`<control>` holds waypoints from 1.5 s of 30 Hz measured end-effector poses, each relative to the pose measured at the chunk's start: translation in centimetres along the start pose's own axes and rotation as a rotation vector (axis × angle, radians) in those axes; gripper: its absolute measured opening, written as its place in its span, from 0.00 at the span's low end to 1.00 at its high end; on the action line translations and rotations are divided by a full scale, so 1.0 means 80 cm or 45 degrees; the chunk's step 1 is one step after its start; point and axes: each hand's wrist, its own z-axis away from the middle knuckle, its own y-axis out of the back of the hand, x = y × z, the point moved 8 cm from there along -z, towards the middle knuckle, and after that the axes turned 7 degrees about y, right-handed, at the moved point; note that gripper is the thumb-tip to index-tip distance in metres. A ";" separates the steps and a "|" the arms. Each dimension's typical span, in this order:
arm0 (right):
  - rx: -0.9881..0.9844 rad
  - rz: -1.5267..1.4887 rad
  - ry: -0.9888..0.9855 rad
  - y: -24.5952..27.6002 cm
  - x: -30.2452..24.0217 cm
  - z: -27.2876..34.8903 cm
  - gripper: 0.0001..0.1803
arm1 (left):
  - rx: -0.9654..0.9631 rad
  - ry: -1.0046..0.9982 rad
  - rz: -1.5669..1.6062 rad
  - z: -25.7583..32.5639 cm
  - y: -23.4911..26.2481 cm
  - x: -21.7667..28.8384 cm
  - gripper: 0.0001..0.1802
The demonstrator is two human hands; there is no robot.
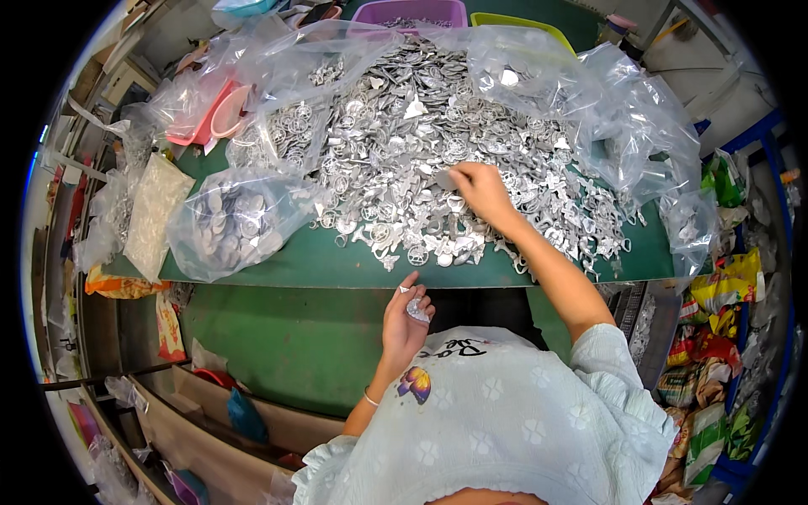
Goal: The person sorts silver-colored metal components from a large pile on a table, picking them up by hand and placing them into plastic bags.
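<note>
A big heap of small silver-grey metal pieces (396, 151), some ring-shaped and some flat, spreads over the green table (328, 268). Over the middle of this heap, my right hand (481, 192) pinches a flat grey metal piece (444, 179) between thumb and fingers. My left hand (404, 324) is held palm up just off the table's near edge, its fingers curled round silvery metal pieces (417, 310). How many it holds is hidden. Left of the heap lies a clear plastic bag (240, 220) with flat grey discs inside.
Clear plastic sheeting (640, 109) drapes over the heap's back and sides. Behind stand a purple tub (408, 12) and a yellow-green tub (522, 25). A red tray (204, 118) lies at the back left. Shelves with colourful packets (728, 282) stand right; cardboard boxes (219, 429) sit lower left.
</note>
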 end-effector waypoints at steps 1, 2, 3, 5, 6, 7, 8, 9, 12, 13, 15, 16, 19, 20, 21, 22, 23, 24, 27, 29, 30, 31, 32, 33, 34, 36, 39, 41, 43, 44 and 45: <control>0.007 -0.113 -0.149 0.010 0.021 0.006 0.10 | 0.001 -0.001 -0.001 0.000 -0.001 0.000 0.19; 0.015 -0.224 -0.296 0.021 0.037 0.012 0.11 | 0.000 0.000 -0.001 -0.001 -0.002 0.000 0.19; 0.070 -0.649 -0.527 0.022 0.055 0.022 0.12 | -0.003 0.007 -0.007 -0.002 -0.003 -0.001 0.19; 0.075 -1.116 -0.782 0.029 0.069 0.036 0.15 | -0.006 0.023 -0.020 -0.004 -0.006 -0.004 0.19; 0.039 -1.177 -0.778 0.035 0.071 0.036 0.15 | -0.009 0.034 -0.019 -0.005 -0.009 -0.007 0.19; 0.052 -1.254 -0.841 0.042 0.074 0.038 0.15 | -0.011 0.046 -0.018 -0.007 -0.012 -0.009 0.19; 0.065 -1.334 -0.899 0.046 0.075 0.039 0.16 | -0.016 0.054 -0.021 -0.009 -0.016 -0.011 0.19; 0.050 -1.433 -0.911 0.046 0.074 0.038 0.16 | -0.026 0.058 -0.025 -0.011 -0.018 -0.012 0.19; 0.013 -1.549 -0.906 0.048 0.069 0.037 0.18 | -0.039 0.062 -0.040 -0.013 -0.020 -0.016 0.19; 0.011 -1.466 -0.880 0.054 0.066 0.037 0.18 | -0.032 0.061 -0.045 -0.013 -0.020 -0.015 0.19; -0.028 -1.254 -0.801 0.063 0.063 0.038 0.17 | -0.009 0.057 -0.056 -0.013 -0.018 -0.013 0.19; 0.037 -1.073 -0.657 0.076 0.058 0.034 0.16 | 0.004 0.057 -0.060 -0.012 -0.017 -0.012 0.19; 0.359 -0.523 -0.106 0.121 0.021 0.020 0.13 | 0.028 0.049 -0.087 -0.012 -0.017 -0.011 0.18; 0.467 -0.286 0.082 0.141 0.004 0.011 0.13 | 0.038 0.042 -0.096 -0.012 -0.017 -0.011 0.17; 0.574 -0.044 0.265 0.165 -0.017 0.000 0.13 | 0.038 0.043 -0.097 -0.013 -0.017 -0.011 0.17; 0.676 0.201 0.447 0.181 -0.036 -0.012 0.13 | 0.038 0.044 -0.097 -0.015 -0.016 -0.011 0.17; 0.698 0.289 0.502 0.190 -0.033 -0.036 0.13 | 0.039 0.051 -0.103 -0.016 -0.017 -0.012 0.17; 0.714 0.373 0.552 0.195 -0.026 -0.060 0.13 | 0.031 0.057 -0.098 -0.016 -0.019 -0.014 0.17; 0.584 0.881 0.435 0.182 0.031 -0.103 0.12 | 0.004 0.055 -0.093 -0.016 -0.024 -0.015 0.17; 0.427 0.671 0.383 0.174 0.038 -0.103 0.11 | -0.011 0.042 -0.075 -0.013 -0.021 -0.016 0.18; 0.341 0.571 0.350 0.170 0.034 -0.098 0.10 | 0.017 0.041 -0.072 -0.012 -0.019 -0.016 0.18; 0.392 0.411 0.291 0.172 0.027 -0.086 0.09 | 0.046 0.039 -0.069 -0.011 -0.019 -0.015 0.18; 0.445 0.256 0.231 0.171 0.009 -0.071 0.09 | 0.071 0.040 -0.067 -0.010 -0.018 -0.014 0.17; 0.497 0.100 0.171 0.168 -0.001 -0.057 0.09 | 0.049 0.057 -0.067 -0.011 -0.018 -0.014 0.17; 0.288 0.115 0.143 0.141 0.001 -0.049 0.10 | 0.028 0.072 -0.067 -0.013 -0.016 -0.014 0.17; -0.124 0.148 0.090 0.079 0.026 -0.026 0.12 | -0.018 0.116 -0.068 -0.015 -0.021 -0.017 0.17; 0.059 0.572 0.369 0.068 0.040 -0.029 0.15 | -0.047 0.176 -0.062 -0.014 -0.030 -0.022 0.16; -0.079 0.648 0.340 0.057 0.056 -0.033 0.16 | -0.044 0.197 -0.071 -0.013 -0.034 -0.025 0.16; -0.211 0.701 0.280 0.050 0.076 -0.038 0.16 | -0.035 0.189 -0.075 -0.013 -0.034 -0.025 0.16; -0.229 0.694 0.284 0.049 0.076 -0.038 0.15 | -0.027 0.183 -0.075 -0.013 -0.033 -0.025 0.16; -0.248 0.687 0.288 0.049 0.075 -0.039 0.13 | -0.021 0.171 -0.080 -0.013 -0.031 -0.024 0.16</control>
